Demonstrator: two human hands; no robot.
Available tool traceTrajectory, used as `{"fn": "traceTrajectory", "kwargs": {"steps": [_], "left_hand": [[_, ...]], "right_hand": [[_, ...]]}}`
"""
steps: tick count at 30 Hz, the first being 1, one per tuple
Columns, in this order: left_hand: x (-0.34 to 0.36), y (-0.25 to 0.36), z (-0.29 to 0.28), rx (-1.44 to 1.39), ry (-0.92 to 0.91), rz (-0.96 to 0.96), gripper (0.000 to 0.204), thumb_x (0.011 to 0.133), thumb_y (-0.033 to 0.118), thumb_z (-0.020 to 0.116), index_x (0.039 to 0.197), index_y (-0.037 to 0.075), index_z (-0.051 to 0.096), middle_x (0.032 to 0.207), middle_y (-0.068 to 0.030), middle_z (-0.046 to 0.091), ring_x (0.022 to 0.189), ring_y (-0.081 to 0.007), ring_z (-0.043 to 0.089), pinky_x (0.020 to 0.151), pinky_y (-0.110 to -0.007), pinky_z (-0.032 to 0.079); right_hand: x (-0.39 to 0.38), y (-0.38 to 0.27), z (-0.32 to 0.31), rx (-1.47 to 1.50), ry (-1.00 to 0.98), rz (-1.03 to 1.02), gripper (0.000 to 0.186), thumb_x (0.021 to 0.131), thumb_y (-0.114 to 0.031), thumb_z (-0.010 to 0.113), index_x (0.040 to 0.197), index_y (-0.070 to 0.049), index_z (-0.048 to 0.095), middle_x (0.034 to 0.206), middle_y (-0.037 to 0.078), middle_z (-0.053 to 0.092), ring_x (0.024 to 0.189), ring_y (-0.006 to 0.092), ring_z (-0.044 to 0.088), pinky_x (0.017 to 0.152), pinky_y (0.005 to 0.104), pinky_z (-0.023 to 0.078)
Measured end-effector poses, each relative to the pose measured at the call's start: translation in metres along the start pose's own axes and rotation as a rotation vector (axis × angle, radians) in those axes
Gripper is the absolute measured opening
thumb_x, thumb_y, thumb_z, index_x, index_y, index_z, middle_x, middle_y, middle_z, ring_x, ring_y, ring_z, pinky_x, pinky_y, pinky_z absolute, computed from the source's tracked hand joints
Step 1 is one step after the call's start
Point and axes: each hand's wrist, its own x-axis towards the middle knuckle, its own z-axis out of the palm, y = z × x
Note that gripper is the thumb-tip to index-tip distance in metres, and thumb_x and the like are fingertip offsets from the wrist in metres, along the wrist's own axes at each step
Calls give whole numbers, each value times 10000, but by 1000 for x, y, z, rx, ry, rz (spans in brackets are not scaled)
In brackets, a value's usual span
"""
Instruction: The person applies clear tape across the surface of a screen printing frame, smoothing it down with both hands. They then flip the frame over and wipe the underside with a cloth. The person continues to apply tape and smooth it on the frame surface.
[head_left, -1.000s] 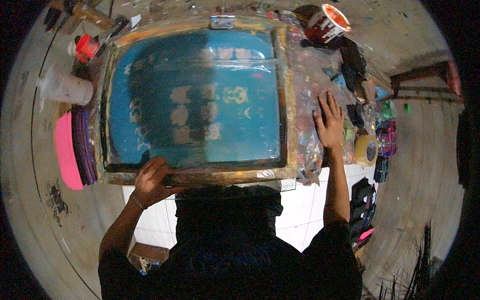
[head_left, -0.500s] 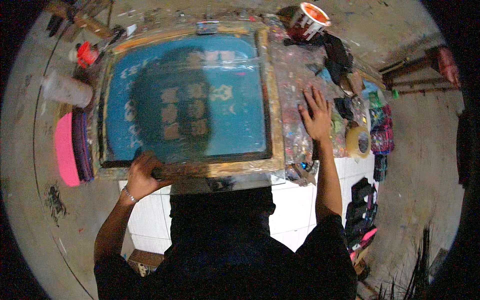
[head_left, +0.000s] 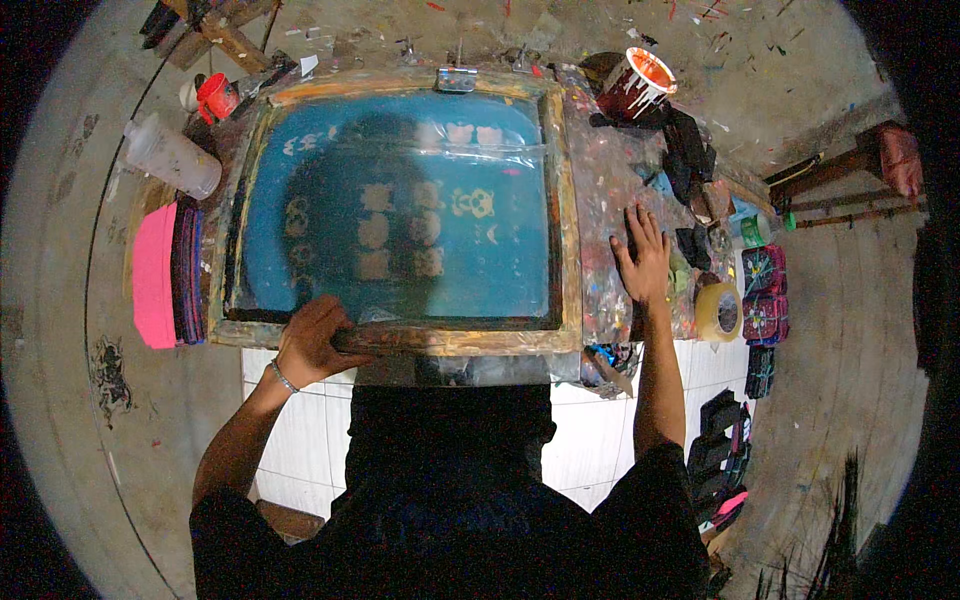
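Head view: the left hand [head_left: 318, 338] is gripping the near rail of the blue printing screen [head_left: 400, 200], which has been settling flat on the paint-stained table [head_left: 610, 190] over the last second. The right hand [head_left: 643, 262] is resting open, fingers spread, holding nothing, beside the frame.

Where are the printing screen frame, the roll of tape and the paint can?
printing screen frame [head_left: 566, 215], head view, on its right wooden rail.
roll of tape [head_left: 718, 312], head view, on its yellowish outer band.
paint can [head_left: 634, 85], head view, on its paint-streaked side.
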Motion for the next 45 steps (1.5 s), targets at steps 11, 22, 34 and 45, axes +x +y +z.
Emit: {"fn": "traceTrajectory", "kwargs": {"steps": [11,22,34,45], "left_hand": [[11,3,12,-103,-15,-46,654,536,354,919,1023,35,618,1026,-177,602,947,-385,575,843,-458,485],[22,49,-30,89,139,94,572,685,287,861,1144,27,641,1023,-170,625,935,-358,578,830,-461,462],[300,206,96,-386,96,503,298,899,211,621,1125,18,646,1105,-177,633,1022,-368,602,908,-429,486],[422,173,167,90,-25,347,678,902,452,593,1413,32,446,1502,-167,387,1406,-348,321,1149,-503,249]], "right_hand": [[1,16,4,13,-90,-17,708,941,-505,507,1526,-165,297,1590,93,268,1461,330,243,1154,597,177],[-5,11,-23,198,198,-17,582,955,-338,561,1470,-123,398,1548,148,330,1446,343,264,1176,529,181],[-34,93,-99,316,-10,229,352,824,-87,665,1168,-14,655,967,230,688,824,326,691,741,391,528],[126,96,-43,113,-67,-27,479,711,5,622,1185,-53,657,1164,207,646,1068,396,616,938,449,500]]}}
